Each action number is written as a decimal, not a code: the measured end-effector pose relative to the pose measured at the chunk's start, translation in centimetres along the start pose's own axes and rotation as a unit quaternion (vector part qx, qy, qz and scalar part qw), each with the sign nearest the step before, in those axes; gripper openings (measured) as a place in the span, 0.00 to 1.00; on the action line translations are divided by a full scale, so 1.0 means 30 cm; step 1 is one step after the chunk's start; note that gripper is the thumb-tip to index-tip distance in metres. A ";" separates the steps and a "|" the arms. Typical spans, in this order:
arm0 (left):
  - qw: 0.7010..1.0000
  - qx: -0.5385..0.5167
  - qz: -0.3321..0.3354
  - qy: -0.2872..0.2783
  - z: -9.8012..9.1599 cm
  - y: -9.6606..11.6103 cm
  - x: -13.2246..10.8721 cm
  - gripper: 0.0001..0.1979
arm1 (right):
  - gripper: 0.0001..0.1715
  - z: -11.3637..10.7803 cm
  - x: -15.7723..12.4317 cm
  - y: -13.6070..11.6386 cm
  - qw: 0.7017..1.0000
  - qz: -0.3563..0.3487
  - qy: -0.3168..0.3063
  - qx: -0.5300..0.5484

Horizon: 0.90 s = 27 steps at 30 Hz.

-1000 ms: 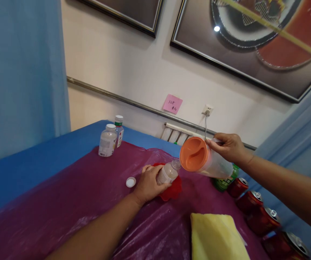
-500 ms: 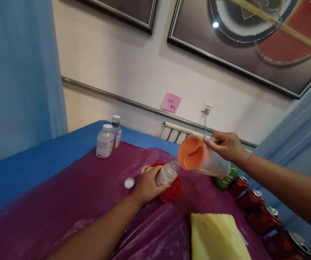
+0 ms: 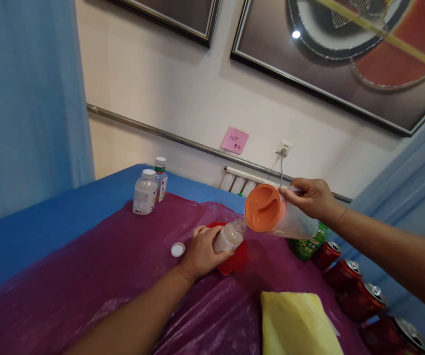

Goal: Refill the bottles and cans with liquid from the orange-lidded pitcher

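Pouring looks to be the step in hand: the left grip [image 3: 202,252] is wrapped around a tilted bottle [image 3: 229,238] over a red dish [image 3: 239,259], while the right grip [image 3: 314,197] holds a jug [image 3: 296,224] by its handle, lid [image 3: 264,208] at the bottle's mouth. The next move likely calls for steady alignment. The cap [image 3: 177,250] lies just left of the left grip.

There are two bare hands [image 3: 205,251] [image 3: 314,197]. There are two white-capped bottles [image 3: 144,198] [image 3: 162,186], one uncapped bottle [image 3: 228,238] and one green bottle [image 3: 310,245], four in all. There is one loose white cap [image 3: 177,250]. There are four red cans [image 3: 326,255] [image 3: 341,276] [image 3: 360,301] [image 3: 388,335], one pitcher [image 3: 298,223] with one orange lid [image 3: 263,208], one yellow cloth [image 3: 297,320], one purple sheet [image 3: 101,261], and one red, wavy-edged piece [image 3: 236,261]. There are two framed pictures [image 3: 171,12] [image 3: 293,69], one pink note [image 3: 235,140], one wall socket [image 3: 283,148] and two blue curtains [image 3: 27,98] [image 3: 401,182].
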<state>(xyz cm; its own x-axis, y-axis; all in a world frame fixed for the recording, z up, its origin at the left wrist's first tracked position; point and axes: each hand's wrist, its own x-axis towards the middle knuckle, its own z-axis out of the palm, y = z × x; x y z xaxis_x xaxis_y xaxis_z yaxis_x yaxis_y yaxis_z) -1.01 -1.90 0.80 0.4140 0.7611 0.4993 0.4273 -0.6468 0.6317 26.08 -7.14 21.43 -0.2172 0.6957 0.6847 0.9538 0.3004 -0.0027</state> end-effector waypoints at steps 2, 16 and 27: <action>1.000 -0.001 -0.001 0.000 0.000 0.001 0.000 0.30 | 0.31 -0.005 0.000 -0.001 1.000 -0.002 0.000 -0.007; 1.000 -0.013 -0.011 0.003 -0.005 0.012 -0.003 0.29 | 0.30 -0.006 -0.016 0.015 1.000 -0.015 0.006 -0.005; 1.000 -0.008 -0.015 0.013 -0.006 0.015 -0.004 0.31 | 0.30 0.021 -0.049 0.028 0.999 0.023 0.008 0.034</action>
<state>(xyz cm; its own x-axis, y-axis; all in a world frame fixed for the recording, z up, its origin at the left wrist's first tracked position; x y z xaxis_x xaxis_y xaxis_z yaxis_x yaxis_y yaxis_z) -1.04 -2.28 1.13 0.3801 0.7819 0.4941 0.4270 -0.6222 0.6561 27.06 -7.51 19.97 -0.1698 0.7001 0.6936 0.9463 0.3124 -0.0837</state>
